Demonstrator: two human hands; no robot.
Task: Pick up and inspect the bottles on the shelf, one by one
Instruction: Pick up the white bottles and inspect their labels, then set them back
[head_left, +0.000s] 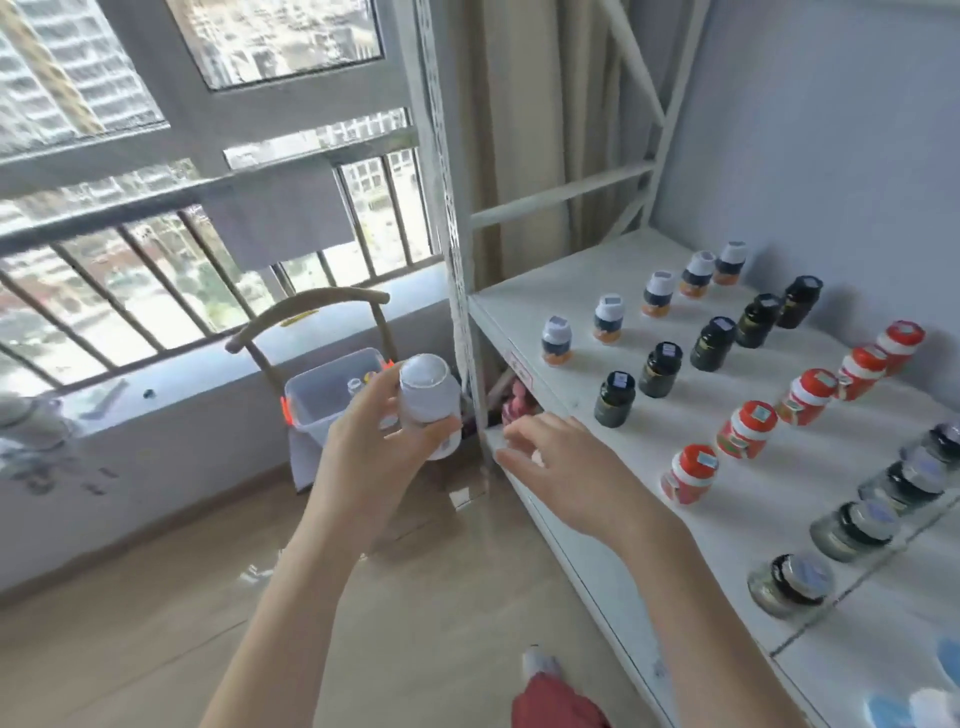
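My left hand (376, 441) grips a white bottle (428, 397) in the air, left of the shelf's front corner, its bottom end turned toward me. My right hand (558, 465) hovers just right of it over the shelf edge, fingers relaxed and holding nothing. On the white shelf (649, 457) stand rows of bottles: white-capped ones with orange bases (609, 318) at the back, black ones (661, 369) in the middle, red-capped ones (746, 430) nearer, and dark-lidded glass jars (852, 526) along the front right.
A clear plastic bin (332, 392) with orange latches sits on a wooden chair (311, 312) by the window. The shelf's white upright post (457, 291) stands just behind the held bottle. Wooden floor lies below, and a railing fronts the window.
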